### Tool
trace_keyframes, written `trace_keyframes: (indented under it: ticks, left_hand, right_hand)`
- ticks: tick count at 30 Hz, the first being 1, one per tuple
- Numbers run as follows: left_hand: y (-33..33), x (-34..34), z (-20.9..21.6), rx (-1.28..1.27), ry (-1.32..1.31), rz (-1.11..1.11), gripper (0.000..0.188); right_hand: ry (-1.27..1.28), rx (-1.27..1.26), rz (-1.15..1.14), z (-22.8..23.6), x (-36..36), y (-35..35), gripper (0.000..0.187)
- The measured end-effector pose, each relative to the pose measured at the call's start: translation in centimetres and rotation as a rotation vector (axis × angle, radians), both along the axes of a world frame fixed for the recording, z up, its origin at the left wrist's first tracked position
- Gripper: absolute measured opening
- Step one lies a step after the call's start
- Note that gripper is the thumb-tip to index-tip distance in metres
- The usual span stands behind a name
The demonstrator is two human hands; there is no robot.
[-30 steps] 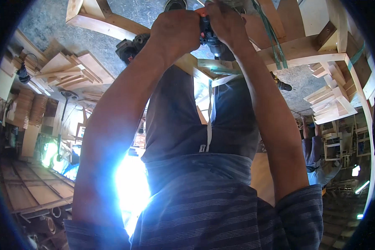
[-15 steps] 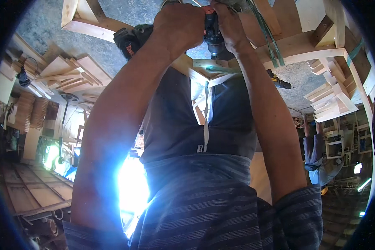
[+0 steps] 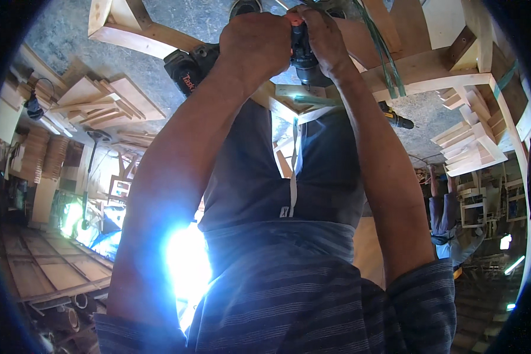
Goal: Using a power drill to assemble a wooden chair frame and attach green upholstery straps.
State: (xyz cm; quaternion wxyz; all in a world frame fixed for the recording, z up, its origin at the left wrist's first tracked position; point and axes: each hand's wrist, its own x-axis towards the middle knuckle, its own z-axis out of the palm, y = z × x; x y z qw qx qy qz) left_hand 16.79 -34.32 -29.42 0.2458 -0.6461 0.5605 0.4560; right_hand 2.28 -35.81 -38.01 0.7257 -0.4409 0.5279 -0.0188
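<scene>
Both of my hands are on a black and orange cordless drill at the top of the view. My left hand wraps round its grip, and the battery juts out to the left. Fingers of my right hand close over the drill's rear end and side. The chuck points at a pale wooden corner block fixed across the angle of a wooden frame. A green strip lies on the block. Too little of the bit shows to tell its depth.
Green straps hang over the frame's right side. A yellow and black drill lies on the floor to the right. Wood pieces are stacked left and right. Another person is at the far right.
The drill and both hands have shifted slightly down in the picture, and the chuck sits closer to the corner block. My grip on the drill looks the same.
</scene>
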Motion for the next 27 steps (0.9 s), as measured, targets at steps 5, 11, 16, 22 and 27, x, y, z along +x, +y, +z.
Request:
trace_keyframes:
  ticks: [5,11,16,22,27]
  left_hand:
    - [0.9,-0.2,-0.5,0.007,0.011,0.022,0.015]
    - [0.3,-0.3,0.0,0.059,0.002,0.029,0.014]
    - [0.3,-0.5,0.0,0.145,0.029,0.054,0.014]
    - [0.6,-0.9,0.3,0.133,0.024,0.080,0.013]
    - [0.8,-1.0,0.5,0.088,0.012,0.055,0.012]
  right_hand:
    - [0.002,0.199,-0.099,0.5,-0.2,0.6,0.039]
    - [0.015,0.021,0.005,1.1,-0.2,0.4,0.039]
    - [0.017,0.050,-0.030,1.2,-0.5,0.9,0.038]
    - [0.003,-0.099,0.029,1.1,-0.9,1.3,0.039]
    - [0.008,-0.100,0.009,1.4,-0.8,1.4,0.040]
